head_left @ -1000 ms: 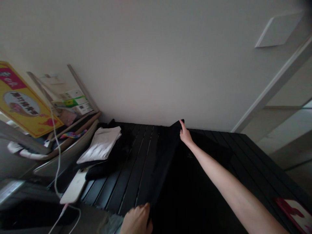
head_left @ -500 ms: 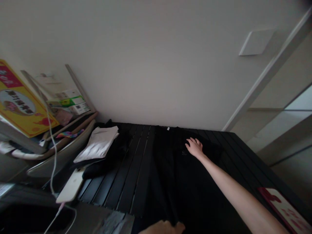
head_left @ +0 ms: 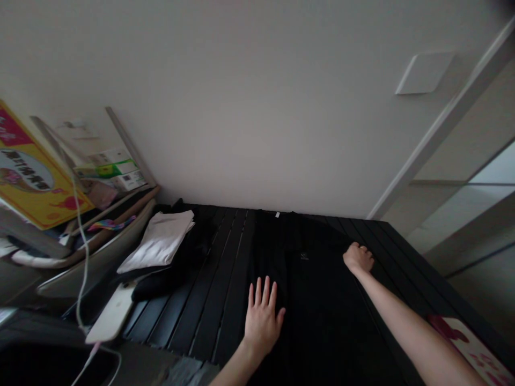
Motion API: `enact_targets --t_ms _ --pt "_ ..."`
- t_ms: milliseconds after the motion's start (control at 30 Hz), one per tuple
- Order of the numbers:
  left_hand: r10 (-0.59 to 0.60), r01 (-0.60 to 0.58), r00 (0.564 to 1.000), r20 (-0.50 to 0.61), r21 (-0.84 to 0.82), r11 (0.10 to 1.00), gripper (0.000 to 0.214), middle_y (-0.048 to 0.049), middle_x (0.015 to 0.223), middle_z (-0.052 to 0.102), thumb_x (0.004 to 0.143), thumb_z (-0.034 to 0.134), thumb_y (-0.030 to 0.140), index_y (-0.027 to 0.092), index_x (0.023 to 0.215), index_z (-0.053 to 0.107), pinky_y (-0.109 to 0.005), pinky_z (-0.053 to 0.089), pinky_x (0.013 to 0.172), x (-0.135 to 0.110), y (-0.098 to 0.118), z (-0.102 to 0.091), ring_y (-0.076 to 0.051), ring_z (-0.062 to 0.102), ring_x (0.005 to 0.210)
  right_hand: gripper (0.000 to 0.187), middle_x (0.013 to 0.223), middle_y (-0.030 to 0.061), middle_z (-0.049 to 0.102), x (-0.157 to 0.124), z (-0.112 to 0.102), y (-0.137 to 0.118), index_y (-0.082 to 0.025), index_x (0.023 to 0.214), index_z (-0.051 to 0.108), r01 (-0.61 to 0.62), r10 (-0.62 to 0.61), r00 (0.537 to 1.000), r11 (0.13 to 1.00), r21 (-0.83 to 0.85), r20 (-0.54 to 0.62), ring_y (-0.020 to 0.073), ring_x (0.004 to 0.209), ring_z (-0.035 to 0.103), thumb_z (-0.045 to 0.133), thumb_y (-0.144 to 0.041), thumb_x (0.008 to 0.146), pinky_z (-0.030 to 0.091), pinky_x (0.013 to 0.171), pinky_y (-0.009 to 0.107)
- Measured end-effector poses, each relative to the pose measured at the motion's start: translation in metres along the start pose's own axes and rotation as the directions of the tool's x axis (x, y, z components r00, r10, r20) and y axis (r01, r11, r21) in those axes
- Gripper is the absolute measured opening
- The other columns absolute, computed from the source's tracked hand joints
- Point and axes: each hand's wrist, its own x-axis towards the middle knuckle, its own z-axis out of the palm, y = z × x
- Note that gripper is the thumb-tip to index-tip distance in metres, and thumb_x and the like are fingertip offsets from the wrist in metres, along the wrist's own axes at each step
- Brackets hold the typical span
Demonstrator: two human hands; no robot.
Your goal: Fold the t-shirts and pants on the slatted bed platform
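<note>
A black T-shirt (head_left: 317,300) lies spread on the dark slatted table (head_left: 201,316), with a small pale logo on it and a white label at its far edge. Its left side is folded inward over the body. My left hand (head_left: 263,316) rests flat on that folded side, fingers spread. At the shirt's right edge, by the sleeve, my right hand (head_left: 359,258) has its fingers curled on the black cloth. Dark fabric against the dark table makes the shirt's outline hard to see.
Left on the table sits a pile of folded clothes (head_left: 159,241), a pale one on top. A white phone (head_left: 112,313) with a cable lies before it. A yellow box (head_left: 36,177) stands far left. A red-and-white booklet-like item (head_left: 475,343) lies right. The wall (head_left: 257,118) closes the back.
My left hand has come up from the near edge and now lies flat on the shirt. My right hand has moved right to the shirt's edge and its fingers have closed.
</note>
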Motion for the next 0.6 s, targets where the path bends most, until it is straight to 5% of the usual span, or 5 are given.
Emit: enact_targets --t_ms 167,333,500,600 --pt "0.018 -0.018 1.000 -0.007 -0.002 1.000 0.061 -0.0026 0.157 0.019 0.094 0.040 0.042 0.026 0.150 0.024 -0.055 0.025 0.116 -0.004 -0.001 0.000 -0.030 0.016 0.144 0.041 0.117 0.0237 0.055 -0.006 -0.030 -0.033 -0.012 0.123 0.053 0.103 -0.100 0.994 0.992 0.066 -0.045 0.0333 0.094 0.065 0.036 -0.018 0.087 0.049 0.075 0.046" --pt "0.012 -0.012 1.000 -0.008 -0.026 1.000 0.060 -0.0025 0.157 0.019 0.094 0.041 0.041 0.026 0.150 0.024 -0.056 0.024 0.115 -0.002 0.000 -0.004 -0.031 0.016 0.144 0.042 0.118 0.0193 0.055 -0.009 -0.058 -0.100 -0.016 0.126 0.051 0.279 -0.260 0.957 0.946 0.166 -0.128 0.0290 0.098 0.063 0.036 -0.014 0.087 0.047 0.084 0.043" --pt "0.003 -0.004 1.000 -0.022 -0.065 0.998 0.057 -0.0023 0.157 0.019 0.095 0.039 0.040 0.027 0.149 0.028 -0.054 0.025 0.116 -0.004 -0.002 -0.004 -0.029 0.017 0.144 0.040 0.119 0.0149 0.058 -0.022 -0.056 -0.189 -0.016 0.126 0.049 0.445 -0.419 0.896 0.837 0.319 -0.150 0.0254 0.109 0.058 0.036 -0.016 0.088 0.044 0.092 0.037" --pt "-0.097 0.088 0.993 -0.074 -0.117 0.989 0.057 -0.0071 0.158 0.015 0.097 0.034 0.036 0.019 0.150 0.023 -0.049 0.027 0.116 -0.007 -0.004 -0.003 -0.026 0.014 0.145 0.046 0.130 0.0149 0.053 -0.039 -0.043 -0.232 -0.015 0.136 0.038 0.522 -0.516 0.847 0.758 0.391 -0.130 0.0234 0.119 0.052 0.036 -0.021 0.090 0.042 0.097 0.036"
